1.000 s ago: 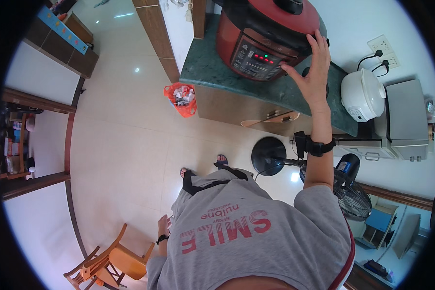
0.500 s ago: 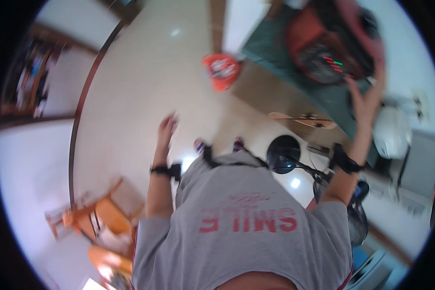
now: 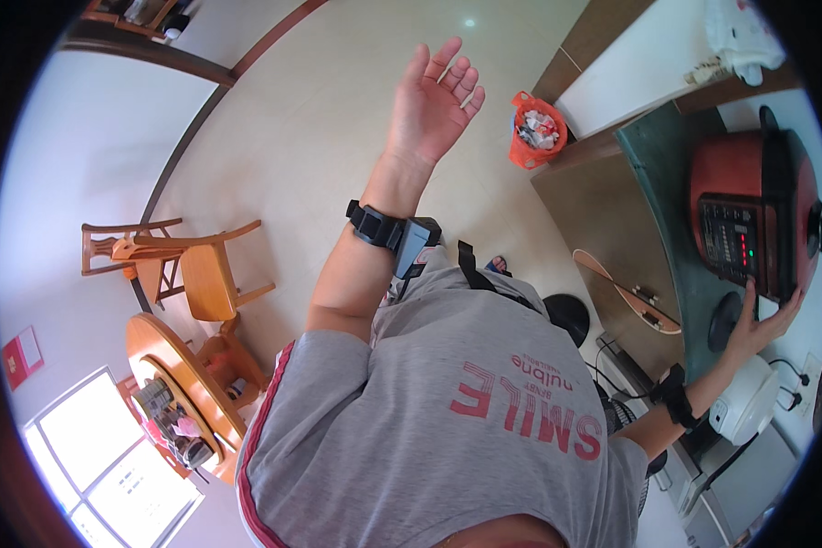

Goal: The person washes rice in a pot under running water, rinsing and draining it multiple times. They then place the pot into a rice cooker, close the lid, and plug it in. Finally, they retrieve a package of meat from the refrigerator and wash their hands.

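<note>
A red and black electric pressure cooker [image 3: 731, 169] stands on a dark green glass-like counter top [image 3: 653, 173] at the right, with red and green lights lit on its control panel. My right hand [image 3: 764, 324] is at this cooker, fingers spread and holding nothing. One digit reaches the lower edge of the panel, and the other fingers lie beside the cooker's near side. Held out over the floor, my left hand [image 3: 434, 111] is open and empty, palm showing and fingers slightly curled.
An orange-lined bin [image 3: 537, 132] with crumpled waste stands on the floor. Near my right arm are a white appliance [image 3: 744, 399], a dark round disc [image 3: 725, 321] and plugged-in cords. A skateboard [image 3: 626, 292] is below the counter. Wooden chairs [image 3: 208, 279] and a table [image 3: 155, 342] stand at the left.
The whole view has turned, and the cooker now appears farther right and lower. My left hand has risen forward, palm now showing. My right hand stays at the cooker's panel.
</note>
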The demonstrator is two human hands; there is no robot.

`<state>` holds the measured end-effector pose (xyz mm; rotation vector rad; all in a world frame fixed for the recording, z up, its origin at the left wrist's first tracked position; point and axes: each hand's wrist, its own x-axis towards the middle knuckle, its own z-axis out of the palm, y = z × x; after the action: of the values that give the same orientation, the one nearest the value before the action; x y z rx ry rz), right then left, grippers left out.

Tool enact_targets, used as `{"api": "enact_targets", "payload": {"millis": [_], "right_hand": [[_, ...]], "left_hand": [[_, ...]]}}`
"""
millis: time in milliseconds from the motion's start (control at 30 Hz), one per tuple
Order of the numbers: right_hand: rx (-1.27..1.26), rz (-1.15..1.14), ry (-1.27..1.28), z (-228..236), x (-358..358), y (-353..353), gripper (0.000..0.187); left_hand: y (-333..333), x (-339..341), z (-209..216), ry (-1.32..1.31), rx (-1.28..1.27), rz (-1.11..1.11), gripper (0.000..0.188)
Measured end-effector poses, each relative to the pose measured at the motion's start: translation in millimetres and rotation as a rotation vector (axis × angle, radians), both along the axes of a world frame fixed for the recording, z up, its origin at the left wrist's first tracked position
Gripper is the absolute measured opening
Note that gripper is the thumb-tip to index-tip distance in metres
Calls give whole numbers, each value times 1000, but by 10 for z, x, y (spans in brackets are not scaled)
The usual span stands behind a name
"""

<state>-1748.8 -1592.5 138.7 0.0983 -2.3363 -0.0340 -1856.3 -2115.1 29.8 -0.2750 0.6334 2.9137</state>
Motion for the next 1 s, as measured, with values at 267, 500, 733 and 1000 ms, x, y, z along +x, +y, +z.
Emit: {"api": "enact_targets", "payload": {"millis": [267,500,733,1000], "right_hand": [[-138,23,-52,46,2,-56,79],[-99,-107,-96,58,80,-122,80],[19,-522,-12,-128,299,20,82],[-692,-582,-1564,-3358,-384,-2200,61]], "left_hand": [[-589,-92,88,51,-783,96,39],[-1264,-453,-65,34,-686,49,39],[-1842,-1179,-218,345,-1237,21,28],[-3102,-2420,-339,762,-2444,-266,19]]}}
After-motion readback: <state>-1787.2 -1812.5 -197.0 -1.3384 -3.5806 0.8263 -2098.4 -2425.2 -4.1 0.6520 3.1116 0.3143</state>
